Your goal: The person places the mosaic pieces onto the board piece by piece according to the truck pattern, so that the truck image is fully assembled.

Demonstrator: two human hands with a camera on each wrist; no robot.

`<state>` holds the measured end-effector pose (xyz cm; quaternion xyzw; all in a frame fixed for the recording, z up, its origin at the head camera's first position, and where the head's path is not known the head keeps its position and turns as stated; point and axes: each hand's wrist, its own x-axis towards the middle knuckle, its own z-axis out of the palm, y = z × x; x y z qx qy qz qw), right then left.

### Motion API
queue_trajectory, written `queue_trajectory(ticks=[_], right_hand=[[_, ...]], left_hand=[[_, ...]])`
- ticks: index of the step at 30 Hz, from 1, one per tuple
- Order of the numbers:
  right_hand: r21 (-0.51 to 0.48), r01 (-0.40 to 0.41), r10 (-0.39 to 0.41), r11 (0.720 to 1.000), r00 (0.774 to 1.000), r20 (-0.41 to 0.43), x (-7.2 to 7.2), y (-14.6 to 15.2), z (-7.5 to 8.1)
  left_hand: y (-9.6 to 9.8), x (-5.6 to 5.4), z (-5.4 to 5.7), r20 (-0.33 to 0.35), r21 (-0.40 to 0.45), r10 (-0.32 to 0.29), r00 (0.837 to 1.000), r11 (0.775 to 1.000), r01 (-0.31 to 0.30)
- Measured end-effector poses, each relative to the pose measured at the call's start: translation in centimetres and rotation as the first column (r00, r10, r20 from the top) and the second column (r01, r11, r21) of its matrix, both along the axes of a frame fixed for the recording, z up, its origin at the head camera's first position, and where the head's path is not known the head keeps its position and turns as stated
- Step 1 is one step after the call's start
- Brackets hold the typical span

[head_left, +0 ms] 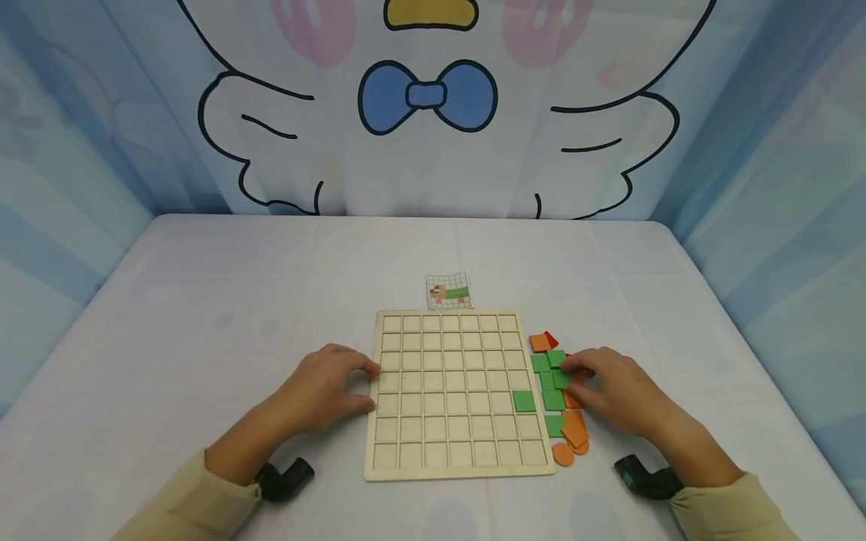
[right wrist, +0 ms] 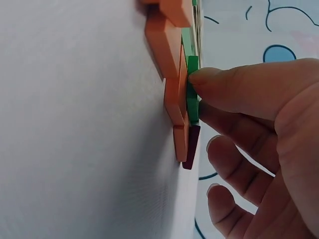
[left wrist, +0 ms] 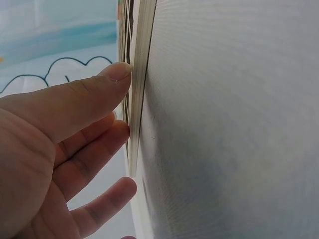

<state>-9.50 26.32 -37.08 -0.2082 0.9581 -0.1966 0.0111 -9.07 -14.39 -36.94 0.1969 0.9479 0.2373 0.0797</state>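
Note:
A wooden grid board [head_left: 460,475] lies flat on the table, with one green square tile [head_left: 524,401] set in a cell near its right side. Against the board's left edge rest the thumb and fingertips of my left hand [head_left: 325,383]; they are spread apart and touch its rim [left wrist: 142,64]. My right hand [head_left: 612,387] is over the pile of tiles on the right. Its thumb and index finger pinch a green square tile [right wrist: 193,89] at the top of the pile, while the other fingers stay loosely bent. Orange tiles [right wrist: 172,97] and a dark red tile [right wrist: 191,148] lie beside it.
Behind the board lies a small pattern card [head_left: 449,291] with a gridded coloured picture. More green squares [head_left: 553,426], an orange round tile [head_left: 563,454] and a red tile [head_left: 551,340] lie along the board's right edge. A patterned curtain [head_left: 433,173] stands behind the table.

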Motion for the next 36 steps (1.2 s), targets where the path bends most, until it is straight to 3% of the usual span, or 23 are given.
queue_trajectory(ticks=[18,30,36], right_hand=[[-0.023,-0.049,0.049,0.999,0.999,0.000,-0.2,-0.3,0.2],[0.034,-0.034,0.034,0.999,0.999,0.021,-0.3,-1.3,0.5],[-0.009,-0.040,0.040,0.999,0.999,0.004,-0.3,-1.5,0.5]], left_hand=[[0.1,-0.1,-0.2,0.009,0.004,0.014,1.000,1.000,-0.014],[0.0,-0.2,-0.2,0.026,0.004,0.023,0.999,1.000,-0.023],[0.1,0.0,0.0,0.037,0.009,0.032,0.999,0.999,-0.032]])
